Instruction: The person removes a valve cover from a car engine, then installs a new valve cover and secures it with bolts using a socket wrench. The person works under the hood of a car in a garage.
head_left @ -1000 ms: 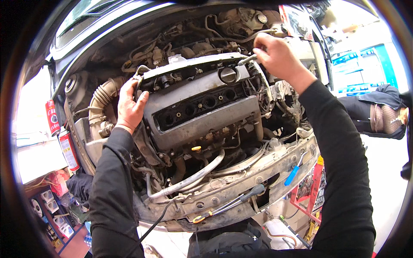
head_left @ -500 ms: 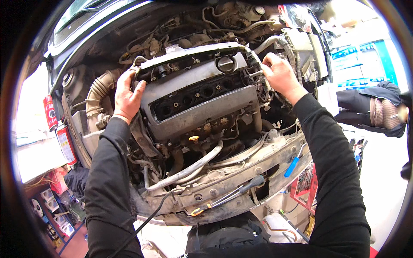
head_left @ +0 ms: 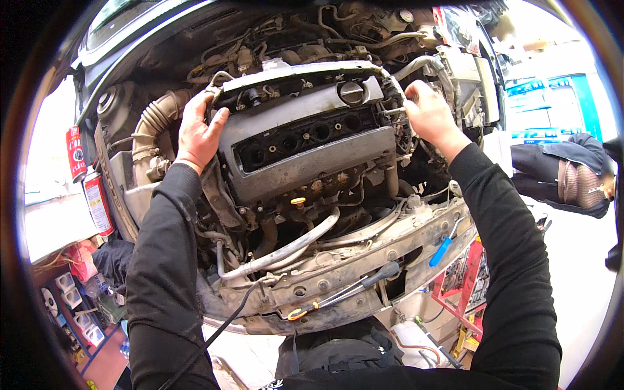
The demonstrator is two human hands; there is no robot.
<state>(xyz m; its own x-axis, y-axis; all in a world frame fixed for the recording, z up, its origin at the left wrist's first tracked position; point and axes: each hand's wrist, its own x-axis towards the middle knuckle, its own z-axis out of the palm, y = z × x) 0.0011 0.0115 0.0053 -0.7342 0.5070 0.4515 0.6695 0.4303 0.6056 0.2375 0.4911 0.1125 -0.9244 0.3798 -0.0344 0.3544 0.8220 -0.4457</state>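
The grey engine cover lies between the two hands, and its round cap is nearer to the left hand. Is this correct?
Not quite: the head view shows the round cap nearer to the right hand, not the left hand. The grey engine cover does lie between them.

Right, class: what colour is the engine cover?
Mostly grey: the engine cover shows best in the head view.

Bold pale lettering runs down the upper red can [head_left: 77,155]; the lower can [head_left: 97,205] carries a label in print too small to make out. White lettering, cut off, shows on the worker's black top [head_left: 338,379]. Marks on the blue panels [head_left: 537,136] are blurred.
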